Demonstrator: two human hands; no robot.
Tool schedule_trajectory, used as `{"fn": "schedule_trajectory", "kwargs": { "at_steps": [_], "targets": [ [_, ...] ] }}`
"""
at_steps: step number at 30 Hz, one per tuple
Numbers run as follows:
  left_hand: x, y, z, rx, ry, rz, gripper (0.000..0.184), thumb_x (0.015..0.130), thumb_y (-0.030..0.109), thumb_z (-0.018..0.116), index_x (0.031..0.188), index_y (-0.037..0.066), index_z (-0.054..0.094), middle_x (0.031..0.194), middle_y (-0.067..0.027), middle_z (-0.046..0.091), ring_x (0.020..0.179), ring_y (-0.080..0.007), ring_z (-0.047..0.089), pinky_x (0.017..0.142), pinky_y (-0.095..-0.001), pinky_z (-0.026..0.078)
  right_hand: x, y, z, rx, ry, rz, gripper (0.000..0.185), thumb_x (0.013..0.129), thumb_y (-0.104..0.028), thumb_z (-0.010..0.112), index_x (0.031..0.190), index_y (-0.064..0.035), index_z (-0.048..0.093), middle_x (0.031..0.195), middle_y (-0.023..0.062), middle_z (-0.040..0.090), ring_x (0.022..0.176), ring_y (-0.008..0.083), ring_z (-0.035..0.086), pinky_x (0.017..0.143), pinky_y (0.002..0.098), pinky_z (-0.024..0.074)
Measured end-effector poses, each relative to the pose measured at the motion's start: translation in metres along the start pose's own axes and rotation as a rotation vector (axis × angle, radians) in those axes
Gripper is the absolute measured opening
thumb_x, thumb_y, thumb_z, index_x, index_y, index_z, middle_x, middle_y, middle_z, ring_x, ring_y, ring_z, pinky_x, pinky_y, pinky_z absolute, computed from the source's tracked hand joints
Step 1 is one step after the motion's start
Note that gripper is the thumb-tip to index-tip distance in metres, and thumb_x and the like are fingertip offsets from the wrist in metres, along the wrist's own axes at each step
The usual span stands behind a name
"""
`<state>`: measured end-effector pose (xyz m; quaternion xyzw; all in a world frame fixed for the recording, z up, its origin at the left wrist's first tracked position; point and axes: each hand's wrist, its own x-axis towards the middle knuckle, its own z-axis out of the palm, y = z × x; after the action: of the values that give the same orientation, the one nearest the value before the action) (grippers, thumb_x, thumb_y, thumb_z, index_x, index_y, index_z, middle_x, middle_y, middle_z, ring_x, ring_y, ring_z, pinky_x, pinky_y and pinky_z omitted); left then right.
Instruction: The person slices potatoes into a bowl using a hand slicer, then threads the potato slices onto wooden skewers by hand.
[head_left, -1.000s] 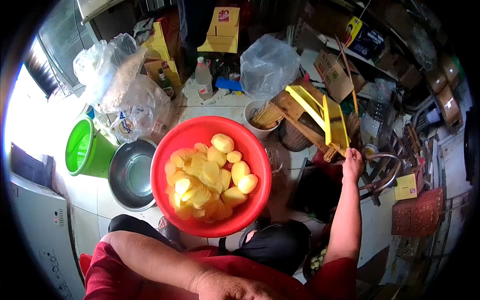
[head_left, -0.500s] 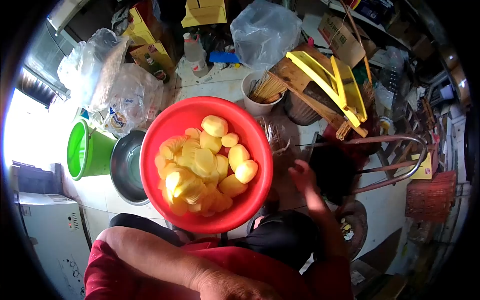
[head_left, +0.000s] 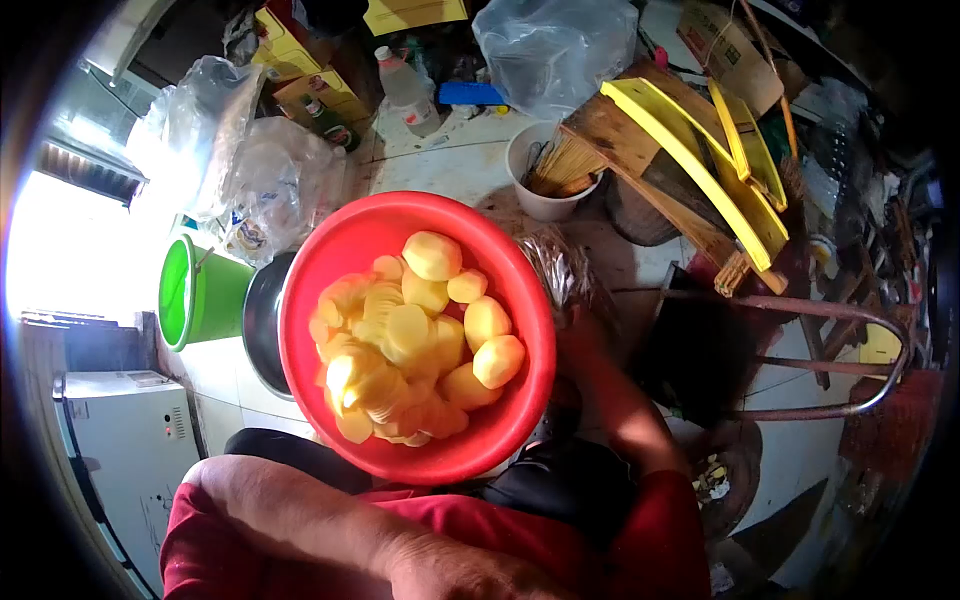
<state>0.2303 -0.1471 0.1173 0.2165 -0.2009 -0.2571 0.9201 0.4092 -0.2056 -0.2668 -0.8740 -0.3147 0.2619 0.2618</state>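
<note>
A red basin (head_left: pixel 520 255) stands before my knees, holding whole peeled potatoes (head_left: pixel 497 361) on its right side and a heap of potato slices (head_left: pixel 385 365) on the left. Right of the rim, my right hand (head_left: pixel 582 335) reaches down in shadow to the near end of a clear plastic bag (head_left: pixel 560 262) with thin sticks in it. The hand seems to touch the bag, but its fingers are too dark to make out. My left forearm crosses my red shirt, and my left hand (head_left: pixel 465 572) rests low at the bottom edge, fingers cut off by the frame.
Beyond the basin, a white bucket (head_left: pixel 520 170) holds bamboo skewers (head_left: pixel 565 172). A yellow plastic slicer-like piece (head_left: pixel 690 160) lies on a wooden board (head_left: pixel 625 145). To the left are a green bucket (head_left: pixel 220 290) and a metal bowl (head_left: pixel 262 335). A metal-framed chair (head_left: pixel 880 330) stands right.
My right hand has moved forward and left to the plastic bag beside the basin. The view has shifted a little; my left arm stays across my body.
</note>
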Motion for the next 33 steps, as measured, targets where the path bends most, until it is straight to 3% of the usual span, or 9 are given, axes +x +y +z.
{"fn": "schedule_trajectory", "kwargs": {
  "at_steps": [4, 6, 9, 11, 13, 15, 19, 24, 33],
  "targets": [
    [0.0, -0.003, 0.0, 0.036, 0.008, 0.01, 0.011, 0.088, 0.011, 0.06, 0.081, 0.004, 0.057, 0.081, -0.0075, 0.053, 0.074, -0.0205, 0.051, 0.067, -0.0323, 0.042, -0.007, -0.008, -0.011, 0.299, -0.152, 0.086, 0.041, 0.078, -0.033, 0.068, 0.105, -0.0011, 0.062, 0.102, 0.0186, 0.066, 0.094, 0.0276, 0.063, 0.082, 0.0415, 0.0498],
    [-0.004, -0.013, -0.007, 0.14, -0.023, 0.143, 0.011, 0.088, 0.011, 0.061, 0.081, 0.004, 0.058, 0.081, -0.0075, 0.053, 0.074, -0.0206, 0.051, 0.067, -0.0325, 0.042, 0.021, 0.05, 0.049, 0.57, 0.058, 0.224, 0.027, 0.08, -0.024, 0.066, 0.096, -0.0024, 0.064, 0.091, 0.011, 0.067, 0.083, 0.0196, 0.062, 0.073, 0.0361, 0.051],
    [-0.017, -0.004, -0.012, 0.373, -0.258, 0.315, 0.011, 0.087, 0.014, 0.064, 0.082, 0.005, 0.058, 0.081, -0.0074, 0.054, 0.075, -0.0222, 0.052, 0.067, -0.033, 0.042, -0.003, -0.032, -0.052, 0.679, 0.007, 0.235, 0.015, 0.084, -0.017, 0.058, 0.087, -0.0042, 0.065, 0.073, 0.0033, 0.061, 0.067, 0.0128, 0.056, 0.06, 0.0301, 0.0448],
    [-0.04, 0.011, -0.002, 0.453, -0.013, 0.202, 0.015, 0.087, 0.017, 0.065, 0.08, 0.006, 0.059, 0.08, -0.0069, 0.055, 0.073, -0.0227, 0.053, 0.068, -0.0338, 0.042, -0.013, -0.044, -0.074, 0.757, 0.046, 0.206, 0.009, 0.082, -0.014, 0.057, 0.081, -0.0069, 0.063, 0.065, -0.0025, 0.054, 0.06, 0.0081, 0.049, 0.053, 0.0254, 0.038],
    [-0.068, 0.023, -0.002, 0.607, 0.089, 0.139, 0.011, 0.075, -0.006, 0.057, 0.082, 0.002, 0.054, 0.076, -0.0045, 0.049, 0.073, -0.0162, 0.048, 0.067, -0.0296, 0.041, -0.018, -0.051, -0.086, 0.749, 0.016, 0.209, 0.009, 0.082, -0.014, 0.056, 0.079, -0.008, 0.063, 0.063, -0.0042, 0.051, 0.058, 0.0064, 0.046, 0.052, 0.0236, 0.0347],
    [-0.1, 0.037, 0.005, 0.554, 0.252, 0.062, 0.007, 0.082, -0.002, 0.056, 0.077, 0.002, 0.054, 0.082, -0.0107, 0.056, 0.082, -0.0282, 0.054, 0.077, -0.0375, 0.043, -0.019, -0.049, -0.092, 0.966, 0.111, 0.192, 0.009, 0.082, -0.013, 0.055, 0.08, -0.0096, 0.063, 0.062, -0.0049, 0.048, 0.056, 0.0057, 0.043, 0.051, 0.0219, 0.0315],
    [-0.17, 0.027, -0.001, 0.644, 0.521, 0.144, 0.012, 0.074, -0.009, 0.058, 0.08, 0.001, 0.056, 0.081, -0.0036, 0.054, 0.083, -0.0163, 0.052, 0.078, -0.0292, 0.043, -0.032, -0.084, -0.137, 0.85, 0.025, 0.14, 0.011, 0.079, -0.009, 0.056, 0.082, -0.004, 0.065, 0.07, -0.0052, 0.054, 0.065, 0.006, 0.047, 0.057, 0.0217, 0.0364],
    [-0.23, 0.021, -0.013, 0.709, 0.817, 0.069, 0.011, 0.077, -0.007, 0.061, 0.079, 0.003, 0.056, 0.086, -0.0058, 0.056, 0.087, -0.0186, 0.055, 0.083, -0.0314, 0.044, -0.018, -0.122, -0.167, 0.472, -0.055, -0.07, 0.014, 0.072, -0.008, 0.052, 0.076, 0.0013, 0.062, 0.069, -0.002, 0.054, 0.067, 0.0081, 0.047, 0.061, 0.0233, 0.0368],
    [-0.249, 0.012, -0.028, 0.851, 0.741, 0.092, 0.013, 0.074, -0.005, 0.061, 0.085, 0.003, 0.059, 0.088, -0.0061, 0.059, 0.086, -0.0195, 0.057, 0.078, -0.0304, 0.046, 0.074, -0.143, -0.146, 0.28, -0.317, -0.128, 0.018, 0.083, -0.018, 0.062, 0.081, -0.0014, 0.067, 0.072, 0.0004, 0.063, 0.065, 0.0085, 0.054, 0.062, 0.0272, 0.044]
  ]
}}
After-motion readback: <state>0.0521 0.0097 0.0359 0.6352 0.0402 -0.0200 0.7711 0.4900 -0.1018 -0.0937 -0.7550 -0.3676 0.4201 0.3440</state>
